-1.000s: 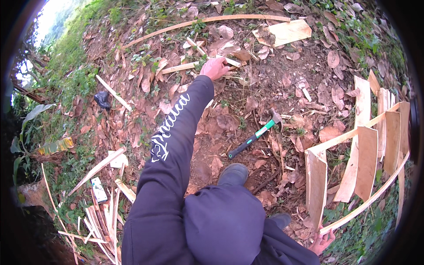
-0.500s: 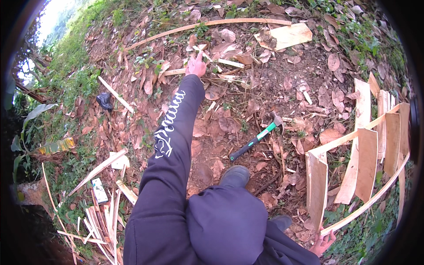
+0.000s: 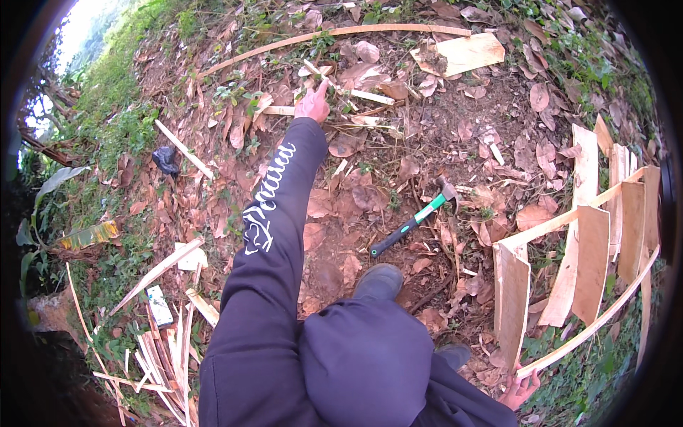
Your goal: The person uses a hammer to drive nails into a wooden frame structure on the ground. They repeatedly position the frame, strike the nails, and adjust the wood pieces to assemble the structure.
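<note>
Far out in front, my left hand (image 3: pixel 313 104) reaches down to the leaf-covered ground. Its index finger stretches forward, and a short thin wood strip (image 3: pixel 314 69) appears pinched at the fingertips; the other fingers are partly hidden. At the lower right, my right hand (image 3: pixel 519 393) grips the near corner of a wooden frame (image 3: pixel 546 229). This frame has long thin rails joined by several flat upright slats (image 3: pixel 592 263). It stands tilted beside my right leg. Between my hands a claw hammer (image 3: pixel 415 220) with a green and black handle lies on the ground.
Several loose strips (image 3: pixel 165 356) lie piled at the lower left, near a white rectangular object (image 3: pixel 159 306). A long bent strip (image 3: pixel 334 33) and a flat board (image 3: pixel 466 55) lie at the far side. A dark plastic bag (image 3: pixel 166 161) sits left. My boot (image 3: pixel 378 282) is behind the hammer.
My left hand has drawn slightly back and left. The short strip at its fingertips has shifted up and left. My right hand and the frame stay nearly still.
</note>
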Action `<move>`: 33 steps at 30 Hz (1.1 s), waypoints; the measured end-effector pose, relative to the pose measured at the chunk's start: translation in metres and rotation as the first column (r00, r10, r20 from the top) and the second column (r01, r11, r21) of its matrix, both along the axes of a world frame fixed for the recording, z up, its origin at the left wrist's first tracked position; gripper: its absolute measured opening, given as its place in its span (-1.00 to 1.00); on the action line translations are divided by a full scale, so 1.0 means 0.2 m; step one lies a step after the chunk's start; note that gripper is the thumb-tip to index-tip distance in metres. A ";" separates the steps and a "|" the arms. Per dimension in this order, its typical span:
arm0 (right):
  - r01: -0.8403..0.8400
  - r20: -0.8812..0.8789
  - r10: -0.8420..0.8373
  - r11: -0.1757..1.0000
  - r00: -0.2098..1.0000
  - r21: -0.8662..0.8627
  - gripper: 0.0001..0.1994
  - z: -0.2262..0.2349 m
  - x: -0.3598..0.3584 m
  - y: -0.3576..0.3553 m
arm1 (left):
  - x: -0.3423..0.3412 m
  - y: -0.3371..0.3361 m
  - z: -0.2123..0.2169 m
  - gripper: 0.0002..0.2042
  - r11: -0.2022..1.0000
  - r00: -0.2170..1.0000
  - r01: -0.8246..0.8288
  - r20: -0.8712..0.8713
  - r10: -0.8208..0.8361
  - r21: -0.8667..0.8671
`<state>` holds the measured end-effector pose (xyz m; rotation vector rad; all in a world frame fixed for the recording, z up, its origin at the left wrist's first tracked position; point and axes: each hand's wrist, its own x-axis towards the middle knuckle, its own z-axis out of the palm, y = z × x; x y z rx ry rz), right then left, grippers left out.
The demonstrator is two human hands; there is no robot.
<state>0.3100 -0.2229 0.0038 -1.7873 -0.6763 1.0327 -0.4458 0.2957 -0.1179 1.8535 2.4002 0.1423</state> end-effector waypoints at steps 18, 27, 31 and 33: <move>0.073 0.086 -0.071 0.997 0.994 -0.018 -0.54 0.07 -0.07 0.09 | -0.04 -0.56 0.14 -0.81 0.980 0.965 0.105 -0.254 -0.060 0.168; 0.061 0.072 -0.052 0.989 0.996 -0.136 -0.53 0.08 -0.03 0.14 | 0.17 -1.15 0.29 -0.79 0.982 0.811 0.188 0.564 -0.157 0.004; 0.050 0.051 -0.042 0.983 0.998 -0.175 -0.53 0.08 -0.01 0.18 | -0.22 -1.56 0.18 -0.85 0.915 0.893 -0.343 0.375 0.248 0.211; 0.020 0.028 -0.015 0.980 0.999 -0.198 -0.53 0.07 0.01 0.23 | -0.56 -1.88 0.04 -0.83 0.799 0.849 -0.522 0.275 0.451 0.300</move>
